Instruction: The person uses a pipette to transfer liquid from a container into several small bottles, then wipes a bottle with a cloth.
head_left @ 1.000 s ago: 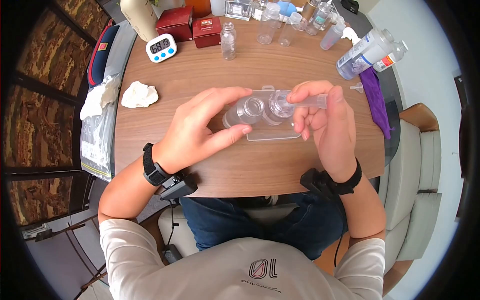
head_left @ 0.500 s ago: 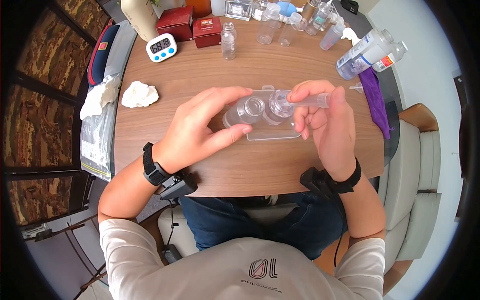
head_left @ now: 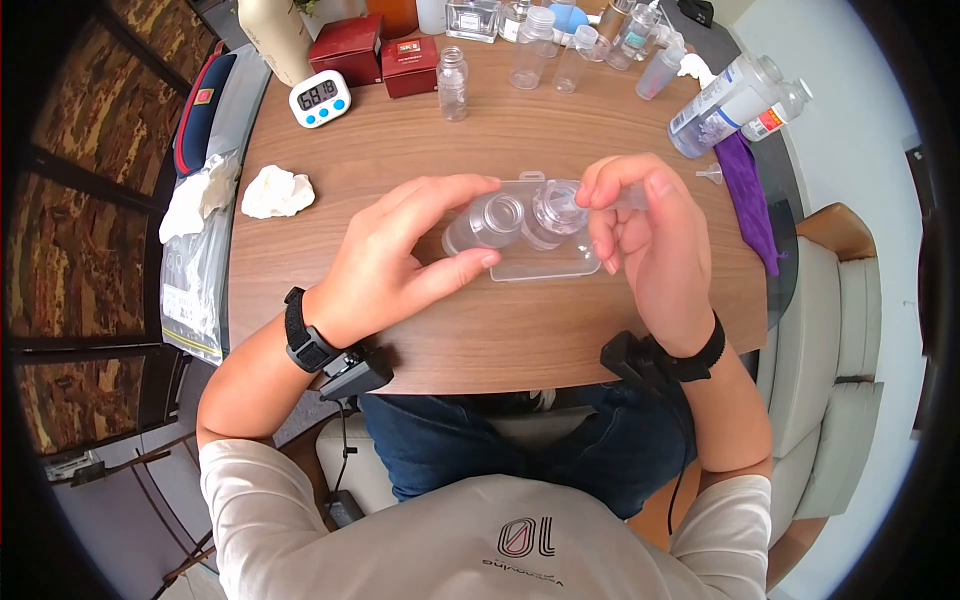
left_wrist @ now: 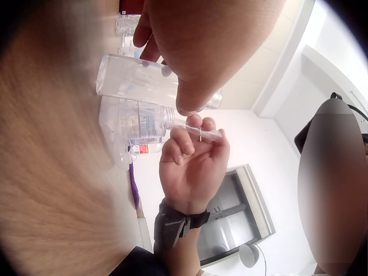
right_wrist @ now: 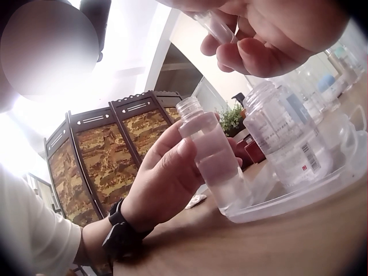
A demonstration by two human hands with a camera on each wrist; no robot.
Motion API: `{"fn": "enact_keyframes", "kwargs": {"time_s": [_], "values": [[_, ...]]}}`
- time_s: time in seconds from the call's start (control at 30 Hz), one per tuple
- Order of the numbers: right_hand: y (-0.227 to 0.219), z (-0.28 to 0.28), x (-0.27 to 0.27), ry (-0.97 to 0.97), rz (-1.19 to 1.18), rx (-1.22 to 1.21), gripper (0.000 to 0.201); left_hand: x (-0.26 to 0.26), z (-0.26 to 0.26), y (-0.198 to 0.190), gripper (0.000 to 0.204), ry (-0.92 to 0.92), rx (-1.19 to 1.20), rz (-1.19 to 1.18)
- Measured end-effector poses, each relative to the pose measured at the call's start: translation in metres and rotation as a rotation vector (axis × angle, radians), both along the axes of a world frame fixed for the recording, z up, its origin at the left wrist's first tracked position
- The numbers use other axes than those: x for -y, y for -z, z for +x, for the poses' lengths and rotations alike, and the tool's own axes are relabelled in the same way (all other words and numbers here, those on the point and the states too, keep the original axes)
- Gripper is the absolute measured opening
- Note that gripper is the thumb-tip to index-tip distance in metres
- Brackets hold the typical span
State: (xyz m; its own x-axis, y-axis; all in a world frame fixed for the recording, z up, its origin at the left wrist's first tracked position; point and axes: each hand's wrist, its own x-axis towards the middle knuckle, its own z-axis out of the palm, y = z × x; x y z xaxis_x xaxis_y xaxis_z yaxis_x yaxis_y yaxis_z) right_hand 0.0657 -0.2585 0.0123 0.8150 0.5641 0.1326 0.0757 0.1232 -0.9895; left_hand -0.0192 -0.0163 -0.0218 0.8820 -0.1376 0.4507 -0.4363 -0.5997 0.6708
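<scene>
My left hand [head_left: 385, 245] holds a clear bottle [head_left: 485, 222] of colourless liquid, thumb and fingers round its body; it has no cap. Beside it stands a wider clear jar [right_wrist: 284, 138], its mouth uncovered and a printed label showing through. Both are on a clear plastic tray [head_left: 545, 268]. Above the jar, my right hand [head_left: 650, 215] pinches a slim clear syringe [left_wrist: 210, 134] between thumb and fingers, its narrow end pointing to the jar's mouth. In the head view the fingers hide much of the syringe.
Crumpled white tissue [head_left: 278, 192] lies left, with a timer [head_left: 320, 98] behind it. An open small bottle [head_left: 452, 85], red boxes [head_left: 410, 68] and several clear bottles line the back. At right are large labelled bottles [head_left: 722, 105], a little funnel [head_left: 709, 175] and purple cloth [head_left: 748, 205].
My right hand has turned slightly, fingers now covering more of the syringe, whose outer end shows less. The left hand keeps its hold on the bottle.
</scene>
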Motion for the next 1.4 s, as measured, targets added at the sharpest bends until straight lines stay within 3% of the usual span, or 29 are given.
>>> {"fn": "enact_keyframes", "kwargs": {"time_s": [0.2,0.27,0.4,0.57,0.73,0.8,0.9,1.4], "values": [[-0.011,0.000,0.010,0.020,0.069,0.004,0.042,-0.001,0.001,0.003,0.052,-0.004,0.041,0.006],[-0.020,0.004,0.024,-0.022,0.234,0.021,0.043,0.000,0.002,0.003,0.052,-0.002,0.090,0.011],[-0.034,0.002,0.044,0.055,0.321,0.070,0.044,0.000,0.003,0.003,0.052,0.011,0.084,0.008],[-0.044,-0.004,0.051,-0.022,0.493,0.136,0.044,0.000,0.003,0.001,0.052,0.031,0.101,0.020],[-0.044,-0.020,0.035,-0.015,0.440,0.224,0.037,0.001,0.004,0.002,0.053,0.031,0.096,0.021],[-0.041,-0.019,0.032,-0.093,0.318,0.240,0.040,0.001,0.004,0.002,0.053,0.033,0.102,0.027],[-0.028,-0.016,0.030,-0.099,0.409,0.198,0.051,0.001,0.004,0.001,0.054,0.035,0.106,0.037],[-0.023,-0.015,0.027,-0.159,0.401,0.318,0.058,0.000,0.003,0.001,0.052,0.038,0.102,0.034]]}}
